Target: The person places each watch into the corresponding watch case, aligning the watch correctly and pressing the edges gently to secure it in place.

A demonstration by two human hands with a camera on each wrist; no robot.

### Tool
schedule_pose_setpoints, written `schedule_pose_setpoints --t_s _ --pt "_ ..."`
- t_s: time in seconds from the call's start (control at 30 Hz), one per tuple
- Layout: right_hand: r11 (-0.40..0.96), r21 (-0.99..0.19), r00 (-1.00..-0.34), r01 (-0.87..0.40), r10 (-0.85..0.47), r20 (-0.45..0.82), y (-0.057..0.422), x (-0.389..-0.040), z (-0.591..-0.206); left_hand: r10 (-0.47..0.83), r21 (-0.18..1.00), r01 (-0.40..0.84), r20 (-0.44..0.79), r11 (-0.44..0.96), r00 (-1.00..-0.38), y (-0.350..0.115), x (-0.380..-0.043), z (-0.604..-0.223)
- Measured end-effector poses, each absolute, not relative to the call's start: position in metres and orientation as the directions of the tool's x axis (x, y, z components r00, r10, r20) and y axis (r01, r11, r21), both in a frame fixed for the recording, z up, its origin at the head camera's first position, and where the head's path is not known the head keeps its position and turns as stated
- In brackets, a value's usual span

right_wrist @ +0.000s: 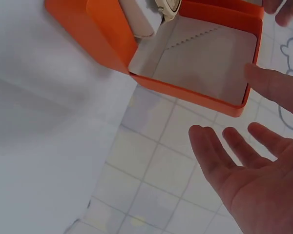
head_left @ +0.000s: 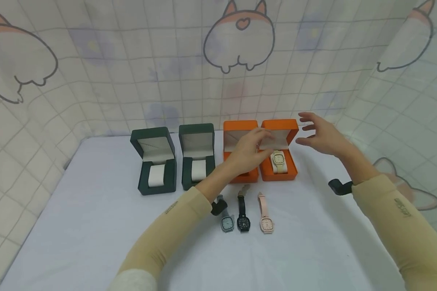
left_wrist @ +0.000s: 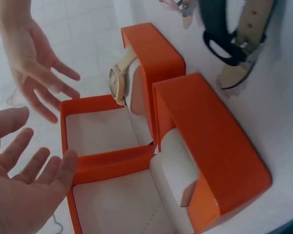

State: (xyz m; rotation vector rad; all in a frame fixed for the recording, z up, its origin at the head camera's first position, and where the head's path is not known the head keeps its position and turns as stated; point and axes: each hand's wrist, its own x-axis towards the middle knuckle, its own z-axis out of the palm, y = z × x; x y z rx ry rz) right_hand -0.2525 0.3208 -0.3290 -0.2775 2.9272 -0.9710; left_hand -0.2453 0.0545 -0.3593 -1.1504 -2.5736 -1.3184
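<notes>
My left hand hovers over the two orange watch boxes, its fingers spread and holding nothing. Just right of the right orange box, my right hand has its fingers loosely extended with nothing in them. A cream-gold watch is wrapped round the white cushion in that right box, whose lid stands up. The left orange box is partly hidden by my left hand in the head view; in the left wrist view its white cushion carries no watch.
Two dark green watch boxes stand at left, lids raised over bare white cushions. On the white table lie a blue-grey watch, a black watch and a pink watch. A patterned curtain hangs behind.
</notes>
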Motion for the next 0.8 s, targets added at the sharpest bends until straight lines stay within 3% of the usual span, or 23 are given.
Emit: schedule_pose_setpoints --t_s 0.3,0.8 --pt "0.791 -0.578 -0.974 -0.199 -0.226 0.025 0.311 -0.264 -0.328 0.552 0.672 0.567 0.274 0.476 -0.788 0.072 -0.257 -0.354" --pt "0.792 -0.589 -0.978 -0.159 -0.207 -0.016 0.301 -0.281 -0.332 0.537 0.548 0.553 0.21 0.628 -0.817 0.09 -0.264 -0.347"
